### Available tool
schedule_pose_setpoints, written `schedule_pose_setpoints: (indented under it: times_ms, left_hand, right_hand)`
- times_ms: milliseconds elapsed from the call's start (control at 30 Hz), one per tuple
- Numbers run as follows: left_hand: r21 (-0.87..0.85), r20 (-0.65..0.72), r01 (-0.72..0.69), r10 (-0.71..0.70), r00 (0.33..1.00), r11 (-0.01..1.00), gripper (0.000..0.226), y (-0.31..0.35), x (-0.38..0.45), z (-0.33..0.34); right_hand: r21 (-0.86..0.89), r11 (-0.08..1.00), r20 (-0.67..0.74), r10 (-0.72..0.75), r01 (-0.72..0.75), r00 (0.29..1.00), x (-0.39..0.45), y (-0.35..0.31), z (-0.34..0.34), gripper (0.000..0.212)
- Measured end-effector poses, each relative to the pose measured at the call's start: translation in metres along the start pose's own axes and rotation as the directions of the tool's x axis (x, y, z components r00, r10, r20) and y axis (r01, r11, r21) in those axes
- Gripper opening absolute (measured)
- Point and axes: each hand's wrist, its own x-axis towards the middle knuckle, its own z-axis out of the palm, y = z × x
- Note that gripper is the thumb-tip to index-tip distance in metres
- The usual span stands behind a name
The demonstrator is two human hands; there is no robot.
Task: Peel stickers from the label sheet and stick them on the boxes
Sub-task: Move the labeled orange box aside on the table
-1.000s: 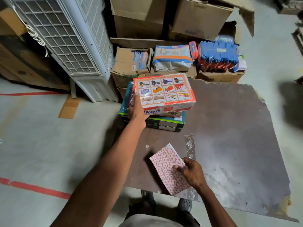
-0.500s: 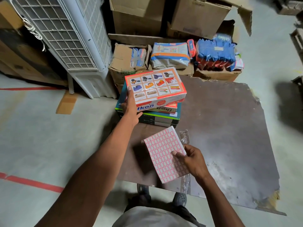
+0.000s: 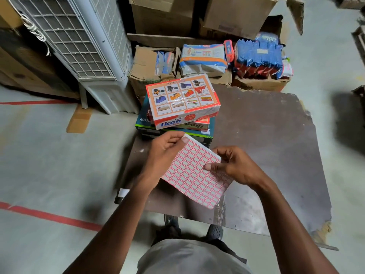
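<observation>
A label sheet (image 3: 194, 177) with a grid of small red-bordered white stickers is held above the brown table top (image 3: 276, 147). My left hand (image 3: 164, 155) grips its upper left corner, thumb on top. My right hand (image 3: 235, 167) holds its right edge, thumb pressed on the stickers. Behind the sheet stands a stack of boxes: an orange and white Ikon box (image 3: 183, 99) on top, a second Ikon box (image 3: 197, 125) under it, and a dark green and teal box (image 3: 144, 125) at the bottom.
A white air cooler (image 3: 83, 40) stands at the far left of the table. Cardboard cartons (image 3: 150, 66) with packaged goods and blue packets (image 3: 258, 56) line the back. Clear plastic wrap (image 3: 220, 211) lies at the table's near edge. Red tape marks the floor (image 3: 49, 216).
My left hand let go of the top Ikon box, which now rests on the stack, and came back to grip the label sheet. My right hand lifted the sheet up toward the boxes.
</observation>
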Motion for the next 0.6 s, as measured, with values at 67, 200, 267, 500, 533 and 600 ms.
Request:
schedule_pose_setpoints:
  times_ms: [67,200,267,500,533,600]
  left_hand:
    - [0.014,0.054,0.02,-0.021,0.998,1.0,0.022,0.005,-0.003,-0.007]
    - [-0.071,0.125,0.06,-0.051,0.991,0.996,0.022,0.007,-0.015,-0.015]
    - [-0.121,0.086,0.054,-0.043,0.995,0.991,0.018,0.009,-0.02,-0.016]
    - [-0.16,-0.079,-0.017,0.004,0.997,0.987,0.007,0.017,-0.031,-0.013]
    - [-0.165,-0.086,-0.021,0.007,0.996,0.986,0.008,0.018,-0.031,-0.012]
    - [-0.177,-0.094,-0.033,0.016,0.995,0.984,0.009,0.019,-0.032,-0.01]
  right_hand:
    - [-0.08,0.996,0.017,-0.034,0.036,0.999,0.002,-0.011,-0.008,0.019]
    - [-0.101,0.992,0.032,-0.073,0.076,0.997,0.003,-0.027,-0.017,0.021]
    - [-0.109,0.99,0.024,-0.085,0.088,0.996,0.005,-0.031,-0.021,0.024]
    - [-0.358,0.913,-0.255,-0.297,0.195,0.92,0.001,-0.045,-0.011,0.041]
    - [-0.423,0.871,-0.339,-0.409,0.251,0.848,-0.001,-0.047,-0.006,0.039]
    - [-0.472,0.8,-0.404,-0.57,0.371,0.715,-0.005,-0.053,0.003,0.028]
